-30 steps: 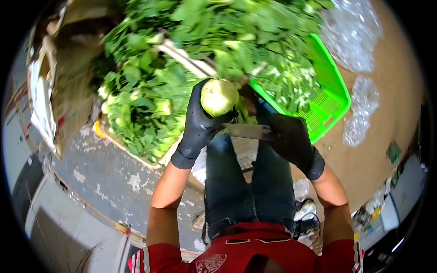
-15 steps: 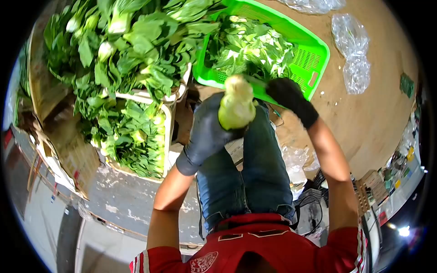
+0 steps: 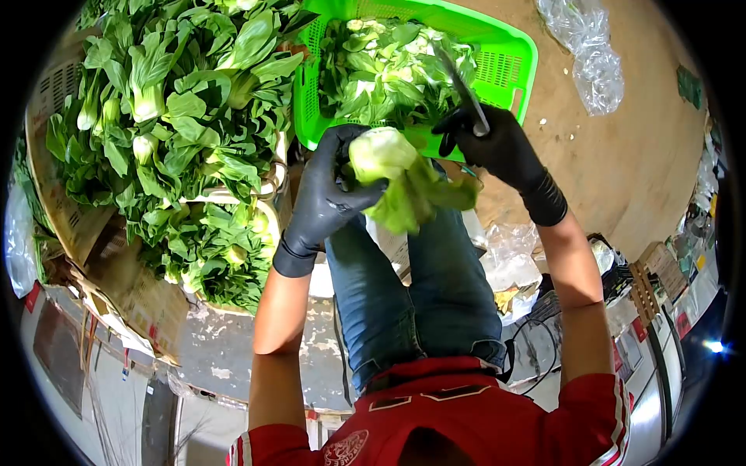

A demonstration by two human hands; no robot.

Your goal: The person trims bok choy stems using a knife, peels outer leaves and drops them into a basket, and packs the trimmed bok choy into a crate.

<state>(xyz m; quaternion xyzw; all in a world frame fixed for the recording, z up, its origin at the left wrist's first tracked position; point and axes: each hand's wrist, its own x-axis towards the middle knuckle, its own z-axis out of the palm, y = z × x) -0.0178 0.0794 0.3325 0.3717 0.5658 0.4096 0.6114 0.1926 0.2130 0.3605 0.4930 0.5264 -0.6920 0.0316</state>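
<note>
My left hand [image 3: 330, 182], in a black glove, grips a head of bok choy [image 3: 382, 155] above my thighs. Its pale cut base faces up, and green leaves droop from it to the right. In my gloved right hand [image 3: 497, 147] is a knife [image 3: 458, 81], its blade pointing up and to the left, apart from the bok choy. Beyond both hands stands a green plastic basket [image 3: 509, 66] with a heap of trimmed leaves [image 3: 392, 74] in it.
To the left, many bok choy heads [image 3: 171, 93] pile over a crate, and a lower crate holds more bok choy [image 3: 217, 252]. Clear plastic bags [image 3: 594, 66] lie on the brown floor [image 3: 590, 171] at right. A torn cardboard sheet [image 3: 140, 287] stands at left.
The bok choy has turned, and its leaves now hang to the right. My right hand has lifted the knife away from it and turned the blade upward. The view has shifted slightly.
</note>
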